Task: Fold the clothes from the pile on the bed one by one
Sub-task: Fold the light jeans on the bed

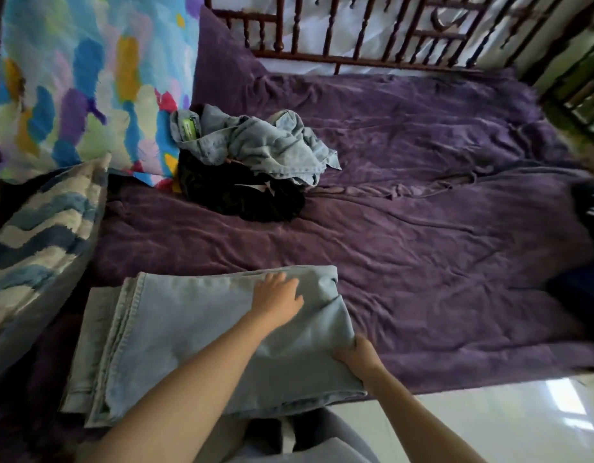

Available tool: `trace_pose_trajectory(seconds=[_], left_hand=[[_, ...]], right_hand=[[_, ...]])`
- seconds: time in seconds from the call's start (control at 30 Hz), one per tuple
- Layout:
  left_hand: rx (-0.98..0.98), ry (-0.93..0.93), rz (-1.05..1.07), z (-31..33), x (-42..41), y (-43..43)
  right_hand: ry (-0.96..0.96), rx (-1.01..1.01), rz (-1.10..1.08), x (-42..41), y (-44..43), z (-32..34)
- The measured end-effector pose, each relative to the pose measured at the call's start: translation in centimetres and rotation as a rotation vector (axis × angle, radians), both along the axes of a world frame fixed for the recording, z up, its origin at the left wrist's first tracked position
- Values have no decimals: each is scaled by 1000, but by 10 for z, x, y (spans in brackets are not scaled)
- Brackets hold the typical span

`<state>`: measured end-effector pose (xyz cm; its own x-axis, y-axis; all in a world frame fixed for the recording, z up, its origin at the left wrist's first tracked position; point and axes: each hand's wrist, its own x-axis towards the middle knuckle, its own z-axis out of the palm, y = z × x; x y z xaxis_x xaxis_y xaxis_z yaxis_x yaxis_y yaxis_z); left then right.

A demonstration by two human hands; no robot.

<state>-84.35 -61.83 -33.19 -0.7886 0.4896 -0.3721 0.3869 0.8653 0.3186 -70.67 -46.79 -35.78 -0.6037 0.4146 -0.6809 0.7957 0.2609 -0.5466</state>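
Note:
Light blue jeans [175, 339] lie folded flat at the near edge of the bed. My left hand [277, 297] rests flat on top of them, fingers spread, near their far right corner. At the right fold my right hand [357, 354] grips the denim edge, fingers curled under the cloth. Further back on the purple sheet [439, 235] sits the pile: a crumpled light denim garment [265, 143] lies on top of a black garment [245, 195].
A striped blue and white pillow [38, 235] leans at the left. A colourful patterned blanket [88, 78] stands behind it. A dark wooden headboard [372, 31] lines the far side. Dark clothing [589, 208] lies at the right edge. White floor tiles [506, 426] show at bottom right.

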Motion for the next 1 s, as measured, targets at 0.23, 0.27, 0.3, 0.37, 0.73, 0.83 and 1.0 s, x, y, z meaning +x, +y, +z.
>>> trace_pose_trajectory(seconds=[0.23, 0.27, 0.3, 0.37, 0.73, 0.83, 1.0], left_hand=[[51, -8, -99, -7, -30, 92], [30, -36, -88, -8, -36, 102], [4, -71, -68, -10, -42, 110], [-60, -162, -4, -14, -56, 121], [-63, -28, 110, -12, -118, 116], [-2, -33, 281, -13, -130, 109], [4, 88, 443, -3, -159, 100]], right_hand=[[73, 64, 214, 1, -4, 13], [75, 74, 266, 1, -5, 16], [73, 84, 322, 1, -5, 19], [68, 102, 414, -1, -5, 25], [136, -88, 333, -15, 15, 35], [160, -129, 290, -21, 16, 37], [108, -185, 321, 6, 18, 28]])
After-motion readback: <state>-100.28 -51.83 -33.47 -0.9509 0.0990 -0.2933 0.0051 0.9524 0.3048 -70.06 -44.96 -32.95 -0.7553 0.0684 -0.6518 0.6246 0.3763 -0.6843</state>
